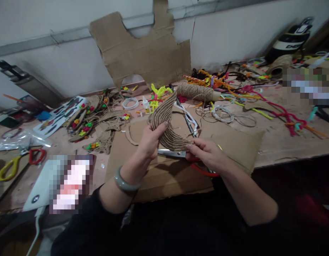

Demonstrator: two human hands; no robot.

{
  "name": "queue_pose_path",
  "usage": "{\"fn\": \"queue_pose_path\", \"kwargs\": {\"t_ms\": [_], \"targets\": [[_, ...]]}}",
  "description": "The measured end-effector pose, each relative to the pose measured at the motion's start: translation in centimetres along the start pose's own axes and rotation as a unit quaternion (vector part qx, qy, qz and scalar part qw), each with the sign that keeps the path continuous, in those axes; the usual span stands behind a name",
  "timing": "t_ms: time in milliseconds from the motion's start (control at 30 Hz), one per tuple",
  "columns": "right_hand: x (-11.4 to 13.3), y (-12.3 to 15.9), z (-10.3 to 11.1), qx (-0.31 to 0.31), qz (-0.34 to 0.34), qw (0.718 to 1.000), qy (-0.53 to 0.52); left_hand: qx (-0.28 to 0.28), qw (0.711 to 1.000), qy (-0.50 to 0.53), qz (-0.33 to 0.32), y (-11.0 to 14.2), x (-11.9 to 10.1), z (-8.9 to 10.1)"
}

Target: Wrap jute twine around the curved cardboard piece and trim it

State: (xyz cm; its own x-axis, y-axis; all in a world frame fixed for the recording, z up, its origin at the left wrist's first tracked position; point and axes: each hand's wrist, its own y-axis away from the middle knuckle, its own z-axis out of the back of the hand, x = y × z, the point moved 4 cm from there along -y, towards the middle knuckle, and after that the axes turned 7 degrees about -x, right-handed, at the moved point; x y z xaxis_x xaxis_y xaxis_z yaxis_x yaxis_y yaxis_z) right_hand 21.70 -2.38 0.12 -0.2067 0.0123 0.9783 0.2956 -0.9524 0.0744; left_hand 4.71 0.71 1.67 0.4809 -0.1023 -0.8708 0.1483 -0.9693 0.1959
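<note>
A crescent-shaped piece covered with rows of brown jute twine (162, 113) is held up over the cardboard sheet (159, 179). My left hand (151, 139) grips its lower left curve, thumb on top of the rows. At the right tip of the crescent, the fingers of my right hand (211, 153) pinch the end. Beneath my right hand lies a pair of scissors with red handles (204, 172), partly hidden by the hand and the crescent. Just behind the piece are a spool of jute twine (195, 91) and a small glue bottle (146, 105).
Twine pieces with coloured bits (83, 124) are heaped at the left. Yellow-and-red-handled scissors (9, 169), a white power bank (43, 188) and a blurred-out phone (70, 185) lie nearer. Colourful cords (281, 117) spread rightward. Cut cardboard (145, 53) leans on the wall.
</note>
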Motion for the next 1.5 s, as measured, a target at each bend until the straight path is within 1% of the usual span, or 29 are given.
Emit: {"fn": "queue_pose_path", "kwargs": {"t_ms": [67,133,233,333,400,433,500,567,667,700,767,833,933,1067,1200,1267,1400,1500], "targets": [[0.3,0.0,0.0,-0.033,0.004,0.999,-0.001,0.013,1.000,0.007,-0.004,0.2,0.2,-0.2],[0.6,-0.1,0.1,-0.065,0.015,0.998,0.009,0.026,1.000,-0.002,0.006,0.4,0.5,-0.4],[0.6,-0.2,0.1,-0.097,0.031,0.992,0.070,0.037,0.999,-0.020,0.030,0.8,0.9,-0.6],[0.7,-0.2,-0.1,-0.091,0.066,0.985,0.128,0.027,0.998,-0.025,0.048,1.0,1.0,-0.6],[0.8,-0.2,-0.1,-0.083,0.090,0.984,0.126,0.016,0.998,-0.031,0.048,1.0,1.0,-0.5],[1.0,-0.2,-0.1,-0.086,0.099,0.984,0.120,0.015,0.998,-0.037,0.045,1.0,0.9,-0.5],[1.3,-0.1,0.0,-0.114,0.130,0.977,0.122,0.020,0.998,-0.049,0.041,1.0,1.0,-0.5],[1.9,0.0,-0.1,-0.154,0.190,0.955,0.165,0.022,0.998,-0.052,0.040,0.9,1.1,-0.5],[2.6,0.2,-0.9,-0.198,0.291,0.903,0.246,0.012,0.998,-0.046,0.036,0.7,1.2,-0.3],[2.7,0.3,-1.1,-0.205,0.310,0.889,0.266,0.011,0.998,-0.045,0.034,0.6,1.2,-0.2],[2.8,0.3,-1.4,-0.212,0.329,0.871,0.297,0.016,0.998,-0.048,0.037,0.5,1.2,-0.2],[2.8,0.4,-1.4,-0.202,0.333,0.864,0.320,0.026,0.997,-0.050,0.046,0.5,1.2,-0.3],[2.9,0.5,-0.9,-0.184,0.316,0.873,0.322,0.042,0.996,-0.052,0.059,0.6,1.2,-0.4],[2.7,0.7,0.0,-0.195,0.266,0.899,0.287,0.044,0.996,-0.048,0.055,0.5,1.2,-0.3],[2.4,0.5,-0.3,-0.179,0.235,0.920,0.258,0.033,0.997,-0.065,0.029,0.3,1.1,-0.1],[2.2,0.3,-0.4,-0.174,0.214,0.931,0.237,0.037,0.997,-0.068,0.028,0.3,1.1,-0.1],[1.7,0.2,0.1,-0.185,0.162,0.952,0.184,0.065,0.994,-0.062,0.063,0.7,1.1,-0.5],[1.4,0.2,0.6,-0.205,0.140,0.958,0.145,0.086,0.991,-0.061,0.082,0.7,1.4,-0.7]]}}
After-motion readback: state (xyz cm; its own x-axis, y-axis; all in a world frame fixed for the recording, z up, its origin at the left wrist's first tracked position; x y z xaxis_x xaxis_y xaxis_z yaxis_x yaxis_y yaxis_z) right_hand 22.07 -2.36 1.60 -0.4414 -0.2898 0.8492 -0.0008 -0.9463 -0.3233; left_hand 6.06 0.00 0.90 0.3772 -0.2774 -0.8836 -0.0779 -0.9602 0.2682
